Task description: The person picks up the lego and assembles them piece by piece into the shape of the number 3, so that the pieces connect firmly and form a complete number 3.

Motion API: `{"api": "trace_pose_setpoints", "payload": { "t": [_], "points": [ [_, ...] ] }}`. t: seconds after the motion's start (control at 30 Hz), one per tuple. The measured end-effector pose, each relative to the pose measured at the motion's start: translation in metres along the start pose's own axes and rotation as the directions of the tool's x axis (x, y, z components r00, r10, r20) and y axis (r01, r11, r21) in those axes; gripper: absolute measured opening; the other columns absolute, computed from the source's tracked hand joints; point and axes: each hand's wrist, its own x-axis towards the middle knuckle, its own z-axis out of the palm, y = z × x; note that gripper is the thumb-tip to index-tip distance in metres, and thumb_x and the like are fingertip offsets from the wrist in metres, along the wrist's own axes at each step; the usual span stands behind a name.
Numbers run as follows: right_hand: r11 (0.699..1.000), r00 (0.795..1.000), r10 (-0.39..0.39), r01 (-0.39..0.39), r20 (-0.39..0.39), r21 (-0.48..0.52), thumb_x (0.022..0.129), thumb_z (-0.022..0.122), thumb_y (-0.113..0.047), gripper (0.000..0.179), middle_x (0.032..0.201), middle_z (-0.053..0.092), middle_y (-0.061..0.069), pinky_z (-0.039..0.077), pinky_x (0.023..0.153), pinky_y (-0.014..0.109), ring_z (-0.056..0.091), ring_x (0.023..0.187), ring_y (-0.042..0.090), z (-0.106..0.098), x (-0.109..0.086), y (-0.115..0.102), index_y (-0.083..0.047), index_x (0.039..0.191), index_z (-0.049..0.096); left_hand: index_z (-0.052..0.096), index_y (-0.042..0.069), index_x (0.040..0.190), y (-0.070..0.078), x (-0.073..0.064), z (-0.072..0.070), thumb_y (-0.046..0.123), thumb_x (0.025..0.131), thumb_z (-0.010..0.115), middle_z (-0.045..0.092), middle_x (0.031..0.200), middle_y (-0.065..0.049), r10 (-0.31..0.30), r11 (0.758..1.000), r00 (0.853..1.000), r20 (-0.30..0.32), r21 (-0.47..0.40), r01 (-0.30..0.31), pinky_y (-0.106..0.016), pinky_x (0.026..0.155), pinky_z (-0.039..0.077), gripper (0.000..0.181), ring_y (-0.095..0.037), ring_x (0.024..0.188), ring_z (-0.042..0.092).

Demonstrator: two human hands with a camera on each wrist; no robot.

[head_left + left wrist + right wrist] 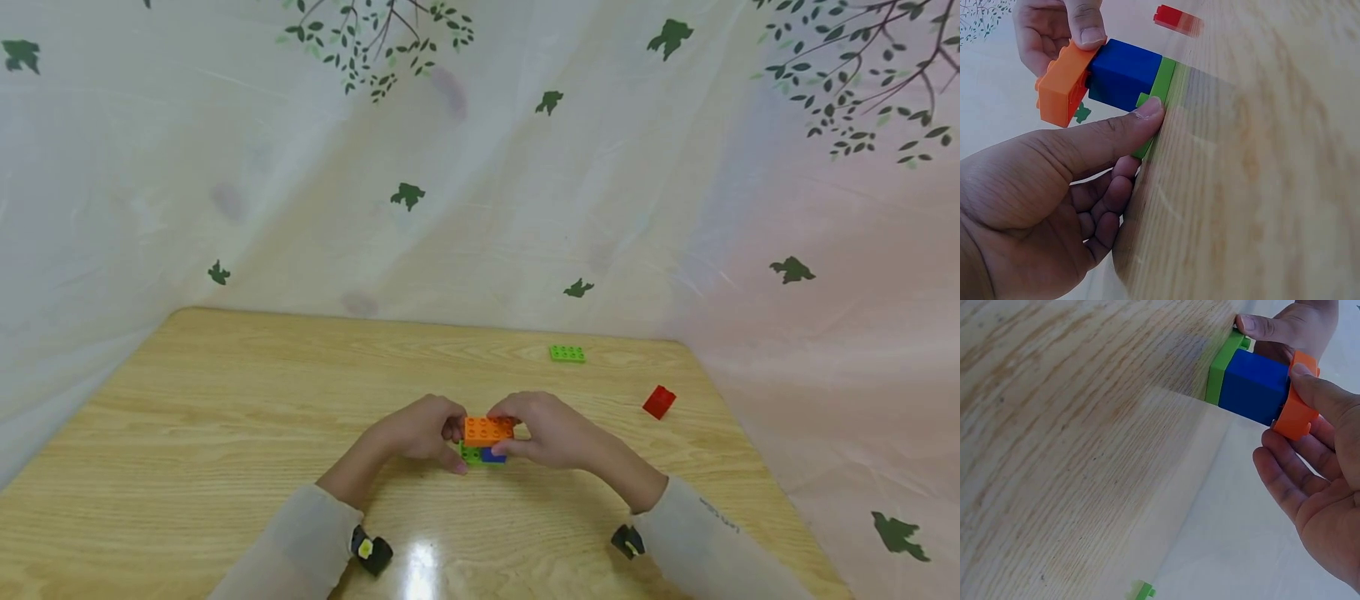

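A low green building-block plate (1165, 75) lies flat on the wooden table, and a tall blue block (1254, 386) stands on one end of it. My left hand (425, 427) pinches the plate at its other end, its thumb over the studs and edge. An orange block (487, 430) sits slightly tilted at the top of the blue block, overhanging towards the left hand. The fingers and thumb of my right hand (551, 429) grip the orange block at its right end. From the head view, the orange block hides most of the blue one.
A red block (659, 402) rests on the table to the right. Farther back, a second green studded plate (567, 353) lies near the table's far edge. A pale cloth printed with leaves (480, 242) hangs behind the wooden table (225, 400).
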Motion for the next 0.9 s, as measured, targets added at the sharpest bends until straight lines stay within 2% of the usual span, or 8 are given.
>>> {"api": "trace_pose_setpoints", "payload": {
  "t": [0.27, 0.67, 0.9],
  "points": [
    [0.999, 1.0, 0.015, -0.015, 0.004, -0.029, 0.089, 0.082, -0.029, 0.032, 0.106, 0.072, -0.003, 0.054, 0.082, 0.028, 0.061, 0.087, 0.007, -0.0031, 0.0019, -0.006, -0.009, 0.114, 0.073, 0.064, 0.013, 0.09, 0.0005, -0.0004, -0.0009, 0.031, 0.075, 0.094, 0.055, 0.078, 0.005, 0.001, 1.0, 1.0, -0.002, 0.0, -0.001, -0.028, 0.066, 0.043, 0.038, -0.011, 0.072, 0.05],
    [1.0, 0.999, -0.013, 0.014, 0.033, -0.017, 0.089, 0.082, -0.025, 0.032, 0.104, 0.072, -0.001, 0.055, 0.081, 0.028, 0.062, 0.086, 0.006, -0.0044, 0.0066, -0.0028, -0.006, 0.113, 0.073, 0.064, 0.012, 0.088, 0.0008, -0.002, -0.0009, 0.031, 0.075, 0.093, 0.054, 0.076, 0.006, 0.014, 1.0, 1.0, -0.002, 0.011, -0.014, -0.027, 0.064, 0.042, 0.037, -0.01, 0.07, 0.049],
    [1.0, 0.999, -0.004, 0.004, 0.052, -0.007, 0.089, 0.082, -0.025, 0.031, 0.104, 0.071, -0.003, 0.055, 0.081, 0.03, 0.061, 0.086, 0.007, -0.0065, 0.0067, -0.0027, -0.007, 0.113, 0.073, 0.064, 0.011, 0.088, 0.0002, -0.0015, -0.0004, 0.029, 0.077, 0.093, 0.054, 0.075, 0.007, 0.044, 0.999, 0.999, 0.007, -0.009, -0.044, -0.026, 0.062, 0.041, 0.036, -0.009, 0.068, 0.047]
  ]
}}
